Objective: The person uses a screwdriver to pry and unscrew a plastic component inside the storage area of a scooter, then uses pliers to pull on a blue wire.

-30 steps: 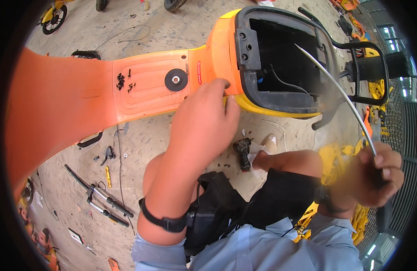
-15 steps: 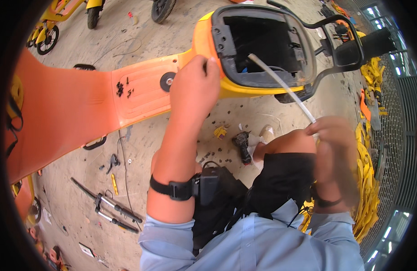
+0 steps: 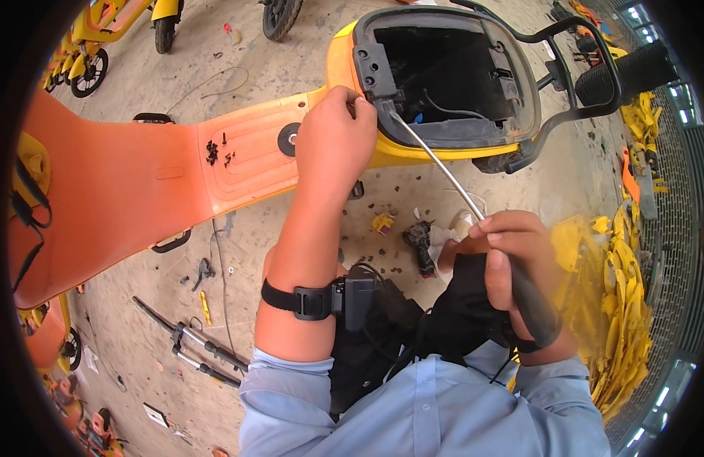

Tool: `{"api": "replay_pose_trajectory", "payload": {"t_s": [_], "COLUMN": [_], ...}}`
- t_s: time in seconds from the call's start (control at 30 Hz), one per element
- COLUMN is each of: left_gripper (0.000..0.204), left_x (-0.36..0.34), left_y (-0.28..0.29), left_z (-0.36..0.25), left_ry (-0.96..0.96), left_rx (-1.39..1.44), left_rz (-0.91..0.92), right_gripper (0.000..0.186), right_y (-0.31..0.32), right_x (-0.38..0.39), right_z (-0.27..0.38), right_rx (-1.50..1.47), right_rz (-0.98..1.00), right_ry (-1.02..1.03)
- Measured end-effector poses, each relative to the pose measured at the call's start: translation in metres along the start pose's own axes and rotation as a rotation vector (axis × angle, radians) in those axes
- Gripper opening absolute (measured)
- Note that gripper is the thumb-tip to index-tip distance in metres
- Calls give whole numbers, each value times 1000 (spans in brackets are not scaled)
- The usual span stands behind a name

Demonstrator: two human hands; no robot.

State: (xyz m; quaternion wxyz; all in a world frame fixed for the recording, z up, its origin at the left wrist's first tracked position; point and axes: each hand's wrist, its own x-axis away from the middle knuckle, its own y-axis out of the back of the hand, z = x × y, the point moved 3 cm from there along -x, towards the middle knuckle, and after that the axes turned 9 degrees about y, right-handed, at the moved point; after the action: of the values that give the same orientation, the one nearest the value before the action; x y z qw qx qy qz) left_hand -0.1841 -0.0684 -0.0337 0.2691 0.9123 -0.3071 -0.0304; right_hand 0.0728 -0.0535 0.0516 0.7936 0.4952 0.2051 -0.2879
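Note:
My right hand (image 3: 512, 244) is wrapped round a long screwdriver (image 3: 442, 166) with a silver shaft and a dark handle, blurred by motion. Its tip points up and left to the lower front corner of the open seat compartment (image 3: 443, 143) on an orange and yellow scooter (image 3: 253, 152); whether it touches, I cannot tell. Beside that corner, my left hand (image 3: 337, 137) lies closed against the yellow body, its fingertips hidden. A black hinge bracket (image 3: 373, 68) is fixed at the compartment's front edge. Inside, a dark cable (image 3: 451, 112) shows.
Small black screws (image 3: 212, 152) and a black round disc (image 3: 289, 140) lie on the footboard. A power drill (image 3: 419, 247) is on the floor near my leg. Fork tubes (image 3: 203, 343) lie at lower left. Yellow panels (image 3: 615, 305) are piled on the right. More scooters (image 3: 89, 46) stand far left.
The screwdriver's tip has moved from over the compartment opening left to its front corner. My right hand has shifted left and lower. My left hand stays at about the same place.

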Motion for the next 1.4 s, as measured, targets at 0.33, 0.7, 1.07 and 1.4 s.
{"api": "replay_pose_trajectory", "payload": {"t_s": [0.33,0.7,1.07,1.4], "left_gripper": [29,29,29,27], "left_x": [-9,-11,12,26], "left_y": [-2,2,8,5], "left_z": [-1,-2,-1,-8], "left_ry": [10,30,36,15], "left_rx": [27,53,184,148], "left_rz": [-27,-29,2,31], "right_gripper": [13,12,27,31], "right_y": [-14,-1,43,11], "right_x": [7,5,19,24], "right_z": [-4,-10,-43,-34], "right_rx": [-187,-97,-226,-158], "right_rz": [-97,-77,-508,-460], "right_ry": [-38,103,-92,-85]}}
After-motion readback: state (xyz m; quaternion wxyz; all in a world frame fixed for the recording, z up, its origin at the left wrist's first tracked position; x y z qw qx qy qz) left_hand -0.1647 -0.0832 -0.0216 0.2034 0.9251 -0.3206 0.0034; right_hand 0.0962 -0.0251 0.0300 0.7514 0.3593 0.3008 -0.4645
